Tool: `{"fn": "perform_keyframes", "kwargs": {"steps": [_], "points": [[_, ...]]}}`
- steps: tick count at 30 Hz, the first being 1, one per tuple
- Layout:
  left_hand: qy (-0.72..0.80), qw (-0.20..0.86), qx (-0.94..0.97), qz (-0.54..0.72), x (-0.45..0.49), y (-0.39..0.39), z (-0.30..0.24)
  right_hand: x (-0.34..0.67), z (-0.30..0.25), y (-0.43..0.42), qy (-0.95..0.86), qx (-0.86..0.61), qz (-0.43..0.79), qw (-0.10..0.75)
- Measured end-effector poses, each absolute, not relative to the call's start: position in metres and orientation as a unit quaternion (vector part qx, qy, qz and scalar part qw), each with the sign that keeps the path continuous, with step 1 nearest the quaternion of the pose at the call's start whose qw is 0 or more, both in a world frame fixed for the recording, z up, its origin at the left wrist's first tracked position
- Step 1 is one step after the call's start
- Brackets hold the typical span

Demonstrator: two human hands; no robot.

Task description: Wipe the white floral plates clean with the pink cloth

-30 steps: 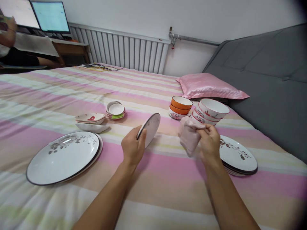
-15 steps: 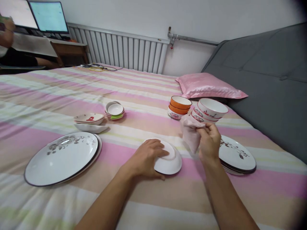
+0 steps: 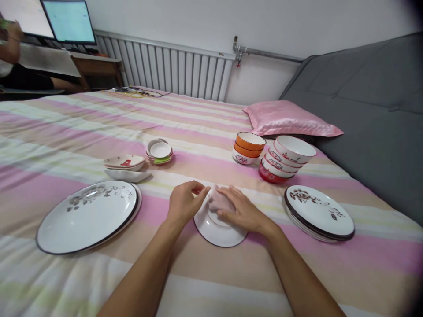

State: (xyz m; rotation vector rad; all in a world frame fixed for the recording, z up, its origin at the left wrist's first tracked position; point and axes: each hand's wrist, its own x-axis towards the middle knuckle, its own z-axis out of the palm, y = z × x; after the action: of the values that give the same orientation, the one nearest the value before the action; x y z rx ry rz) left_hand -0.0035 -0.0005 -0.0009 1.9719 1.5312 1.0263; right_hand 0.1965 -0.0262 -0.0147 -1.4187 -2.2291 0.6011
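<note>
A: Where is the small white ceramic plate [image 3: 216,232]?

B: It lies upside down on the pink striped bed sheet [image 3: 231,273], straight in front of the person, between the 2 forearms.

A: And the hands?

B: The left hand [image 3: 185,203] curls its fingers over the plate's far left rim and clamps it steady. The right hand [image 3: 243,211] lies flat with its fingers together and presses a crumpled pink cloth [image 3: 218,201] onto the plate's upturned base.

A: So how far along is the wiping?

B: I judge it midway on this 1 plate. The underside is under the cloth, and I cannot tell whether the face is clean.

A: What about the other crockery?

B: The large black-rimmed floral plates [image 3: 86,215] lie to the left. A stack of smaller floral plates [image 3: 319,211] lies to the right, well apart from either hand. The red-and-white patterned bowls [image 3: 286,160] and the orange bowls [image 3: 248,147] stand behind. No hand touches any of them. Nothing shows whether they are wiped, so much of the work may be left.
</note>
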Motion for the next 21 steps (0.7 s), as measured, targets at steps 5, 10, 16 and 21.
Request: {"fn": "perform_keyframes", "kwargs": {"steps": [5,10,16,21], "points": [[0.566,0.233,0.7,0.368,-0.002,0.0,-0.004,0.193,-0.024,-0.026,-0.824,-0.512,0.185,0.154],[0.589,0.228,0.687,0.36,0.0,-0.001,-0.005,0.184,-0.025,-0.024,-0.822,-0.523,0.136,0.182],[0.575,0.224,0.698,0.364,0.001,-0.001,-0.006,0.175,-0.021,-0.027,-0.847,-0.485,0.111,0.185],[0.561,0.219,0.711,0.362,0.003,-0.003,-0.004,0.159,-0.009,-0.039,-0.883,-0.405,0.14,0.19]]}}
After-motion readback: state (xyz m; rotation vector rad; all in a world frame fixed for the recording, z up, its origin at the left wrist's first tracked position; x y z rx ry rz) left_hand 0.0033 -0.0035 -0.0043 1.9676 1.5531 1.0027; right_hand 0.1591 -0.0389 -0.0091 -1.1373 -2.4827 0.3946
